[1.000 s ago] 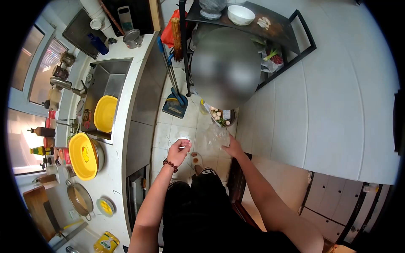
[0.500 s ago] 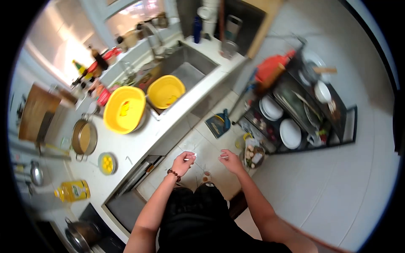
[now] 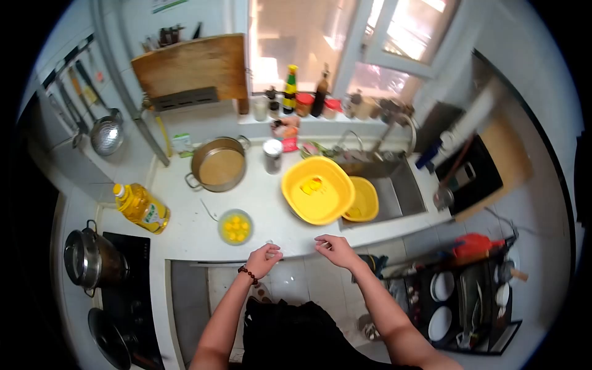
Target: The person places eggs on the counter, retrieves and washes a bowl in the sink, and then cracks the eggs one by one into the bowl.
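Observation:
My left hand (image 3: 264,259), with a dark beaded bracelet (image 3: 248,275) at the wrist, hovers at the front edge of the counter. It is empty, its fingers loosely bent. Nearest to it stands a bowl of egg yolks (image 3: 235,227). My right hand (image 3: 337,251) is likewise empty, thumb and fingers apart, just in front of the counter edge. Beyond it sits a large yellow basin (image 3: 318,190) on the counter. A second yellow basin (image 3: 362,200) rests in the sink (image 3: 404,192), partly hidden behind the first. Neither hand touches anything.
A steel pot (image 3: 218,164) and an oil bottle (image 3: 142,208) stand on the counter. At left, a lidded pot (image 3: 92,259) is by the black stove (image 3: 126,296). A dish rack (image 3: 456,302) stands on the right, and bottles line the windowsill.
My view has swung left, bringing the counter in front of me and the stove further into view. Both hands have come to the counter's front edge, still empty.

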Tool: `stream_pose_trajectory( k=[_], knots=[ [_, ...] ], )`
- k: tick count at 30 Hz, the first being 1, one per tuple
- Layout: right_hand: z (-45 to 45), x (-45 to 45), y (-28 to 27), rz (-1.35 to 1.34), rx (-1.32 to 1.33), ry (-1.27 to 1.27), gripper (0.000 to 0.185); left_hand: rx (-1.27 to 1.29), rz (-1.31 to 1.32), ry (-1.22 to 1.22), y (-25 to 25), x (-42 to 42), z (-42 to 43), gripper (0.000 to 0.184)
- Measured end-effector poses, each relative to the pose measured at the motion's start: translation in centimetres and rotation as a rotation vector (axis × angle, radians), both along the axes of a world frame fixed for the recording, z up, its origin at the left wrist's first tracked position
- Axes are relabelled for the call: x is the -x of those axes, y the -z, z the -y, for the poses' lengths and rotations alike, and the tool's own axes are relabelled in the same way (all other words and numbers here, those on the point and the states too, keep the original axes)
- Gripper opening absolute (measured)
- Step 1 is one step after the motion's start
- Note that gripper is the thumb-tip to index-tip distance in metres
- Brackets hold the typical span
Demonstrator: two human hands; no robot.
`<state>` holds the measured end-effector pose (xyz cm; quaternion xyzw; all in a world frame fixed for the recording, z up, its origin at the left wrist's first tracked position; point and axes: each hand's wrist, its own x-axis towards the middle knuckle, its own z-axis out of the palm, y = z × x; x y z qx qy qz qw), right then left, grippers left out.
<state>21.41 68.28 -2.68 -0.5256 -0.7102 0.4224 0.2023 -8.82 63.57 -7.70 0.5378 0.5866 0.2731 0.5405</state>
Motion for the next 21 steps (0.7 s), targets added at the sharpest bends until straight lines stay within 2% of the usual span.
stream_pose_trajectory(
  k=[2,3,5,8,10,13,15,19,21],
  knots=[
    [-3.9,4.4,-2.4,-0.083,-0.103,-0.066,0.031,-0.06,0.018,-0.047,-1.1,4.2,-2.1,0.042],
    [-6.0,6.7,-5.4,-0.004,-0.122,-0.103,0.029,-0.105,0.035,-0.06,-1.7,6.1,-3.1,0.041],
    [-10.3,11.5,-10.7,-0.022,-0.264,-0.166,0.025,-0.155,-0.001,-0.105,-4.6,10.0,-5.4,0.036],
    [-17.8,19.2,-19.9,-0.028,-0.494,-0.263,0.023,-0.256,0.108,-0.279,-8.7,15.5,-8.4,0.031],
    [-22.0,24.7,-26.8,-0.066,-0.654,-0.322,0.023,-0.277,0.097,-0.338,-9.2,18.4,-10.1,0.031],
    [-30.0,32.5,-34.4,-0.103,-0.793,-0.324,0.02,-0.306,0.099,-0.417,-10.9,21.2,-12.3,0.031],
    [-35.0,37.3,-37.9,-0.191,-0.905,-0.283,0.02,-0.372,0.074,-0.455,-12.9,21.9,-13.9,0.033],
    [-43.2,44.4,-41.8,-0.162,-0.809,-0.258,0.022,-0.488,0.037,-0.525,-18.5,22.1,-16.1,0.032],
    [-46.9,47.7,-41.8,-0.137,-0.995,-0.321,0.024,-0.5,0.034,-0.554,-19.5,22.5,-16.4,0.032]
  ],
)
